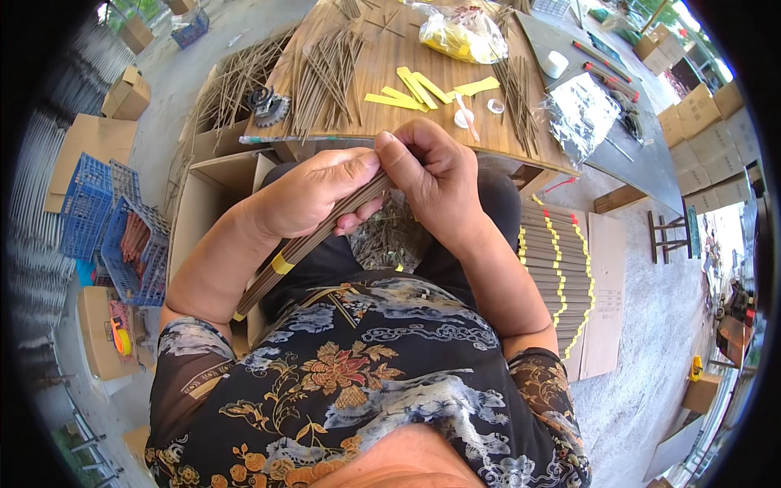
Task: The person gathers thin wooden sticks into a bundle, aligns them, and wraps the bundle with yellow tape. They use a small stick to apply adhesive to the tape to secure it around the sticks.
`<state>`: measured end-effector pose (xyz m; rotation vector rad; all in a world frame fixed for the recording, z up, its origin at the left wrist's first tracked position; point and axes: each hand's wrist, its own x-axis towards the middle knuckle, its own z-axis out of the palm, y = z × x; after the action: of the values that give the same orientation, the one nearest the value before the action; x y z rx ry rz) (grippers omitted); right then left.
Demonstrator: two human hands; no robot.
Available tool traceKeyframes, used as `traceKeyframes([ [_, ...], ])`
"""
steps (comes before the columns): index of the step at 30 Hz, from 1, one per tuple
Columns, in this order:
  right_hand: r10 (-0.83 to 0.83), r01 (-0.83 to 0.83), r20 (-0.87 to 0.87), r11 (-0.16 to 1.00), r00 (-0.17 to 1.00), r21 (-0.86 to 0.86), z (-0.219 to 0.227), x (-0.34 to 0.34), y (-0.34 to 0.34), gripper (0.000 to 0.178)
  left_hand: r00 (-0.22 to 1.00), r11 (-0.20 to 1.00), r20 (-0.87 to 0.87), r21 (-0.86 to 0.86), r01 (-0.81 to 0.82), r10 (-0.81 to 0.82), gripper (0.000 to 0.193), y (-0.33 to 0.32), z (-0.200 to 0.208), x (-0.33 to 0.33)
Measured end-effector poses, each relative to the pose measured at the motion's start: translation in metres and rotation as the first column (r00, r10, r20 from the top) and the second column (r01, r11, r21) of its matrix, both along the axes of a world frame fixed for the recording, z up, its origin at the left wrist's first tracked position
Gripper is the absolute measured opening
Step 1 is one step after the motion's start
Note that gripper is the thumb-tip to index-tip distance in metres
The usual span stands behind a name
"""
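A slim bundle of brown incense sticks [303,243] slants from my lap up toward the table. One yellow paper band [282,264] circles its lower part, and yellow also shows at its bottom end. My left hand [313,189] is wrapped around the upper part of the bundle. At the top end, my right hand [435,175] is closed, thumb against curled fingers, beside the left thumb. The fingers cover that end, so what they pinch there is partly hidden. Yellow paper strips [419,88] lie on the wooden table [382,57] beyond my hands.
Loose sticks [325,81] are spread on the table, near a dark gear [268,107], a small white tub [464,119] and a plastic bag [464,34]. Banded bundles [561,268] lie on cardboard at my right. An open carton [213,191] and blue crates [85,195] stand left.
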<state>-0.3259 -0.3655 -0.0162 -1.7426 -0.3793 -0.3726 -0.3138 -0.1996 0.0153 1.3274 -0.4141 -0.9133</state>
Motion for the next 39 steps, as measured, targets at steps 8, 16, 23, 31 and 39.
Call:
traceKeyframes([
  [8, 0.158, -0.143, -0.132, 0.983, 0.979, 0.119, -0.005, -0.003, 0.008, 0.023, 0.999, 0.999, -0.035, -0.027, -0.030, 0.029, 0.037, 0.008, -0.017, -0.007],
  [16, 0.480, -0.400, -0.209, 0.854, 0.852, 0.332, -0.031, 0.011, 0.002, 0.027, 0.992, 0.993, -0.059, -0.017, -0.116, 0.115, 0.032, 0.017, -0.028, 0.000],
  [23, 0.662, -0.447, -0.354, 0.726, 0.661, 0.523, -0.025, 0.017, 0.008, 0.024, 0.974, 0.982, -0.134, -0.026, -0.187, 0.182, 0.032, 0.024, -0.038, -0.004],
  [31, 0.523, -0.459, -0.287, 0.849, 0.802, 0.263, -0.046, 0.050, 0.021, 0.033, 0.969, 0.977, -0.167, -0.080, -0.196, 0.181, 0.034, 0.042, -0.055, 0.020],
  [39, 0.339, -0.319, -0.406, 0.940, 0.849, 0.117, -0.064, 0.123, 0.025, 0.033, 0.916, 0.922, -0.111, 0.092, -0.377, 0.386, 0.033, 0.063, -0.063, 0.046],
])
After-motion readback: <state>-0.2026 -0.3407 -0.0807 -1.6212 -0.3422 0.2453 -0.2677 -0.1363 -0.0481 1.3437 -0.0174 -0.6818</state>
